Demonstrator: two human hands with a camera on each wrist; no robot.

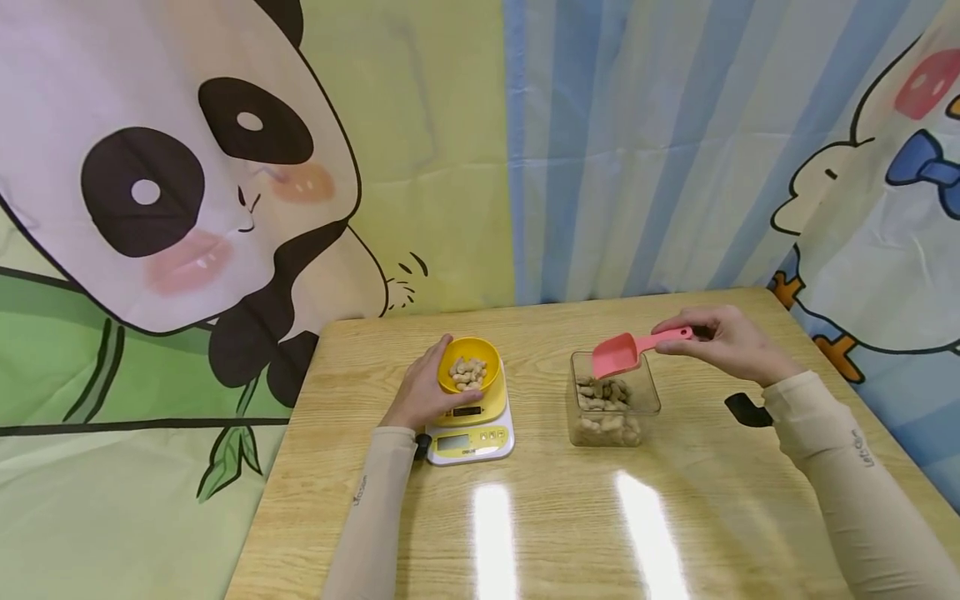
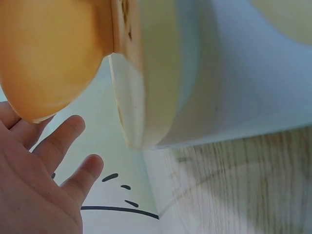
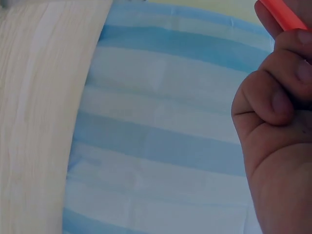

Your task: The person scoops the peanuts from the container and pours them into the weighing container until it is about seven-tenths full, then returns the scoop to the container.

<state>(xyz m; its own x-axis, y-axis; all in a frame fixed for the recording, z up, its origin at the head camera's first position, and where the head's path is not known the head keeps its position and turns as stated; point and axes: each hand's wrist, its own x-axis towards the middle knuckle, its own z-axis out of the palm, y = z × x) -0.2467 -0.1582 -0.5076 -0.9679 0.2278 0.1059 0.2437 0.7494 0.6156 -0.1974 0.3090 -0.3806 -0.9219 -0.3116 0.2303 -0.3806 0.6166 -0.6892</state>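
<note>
A yellow bowl (image 1: 486, 348) with several peanuts (image 1: 468, 373) in it stands on a yellow-and-white kitchen scale (image 1: 472, 446). My left hand (image 1: 429, 393) holds the bowl by its left side, the thumb along the near rim. From the left wrist view, the fingers (image 2: 73, 129) curve at the side of the bowl (image 2: 53, 53), beside the scale (image 2: 219, 97). To the right, my right hand (image 1: 727, 342) pinches the handle of a pink scoop (image 1: 618, 354); no peanuts show in its pan. Under the scoop is a clear square container (image 1: 654, 402) with peanuts (image 1: 606, 423) inside.
Everything stands on a light wooden table (image 1: 551, 533). A panda-printed cloth (image 1: 420, 208) and a blue striped curtain (image 1: 637, 167) hang behind its far edge. Table surface lies between the scale and the container.
</note>
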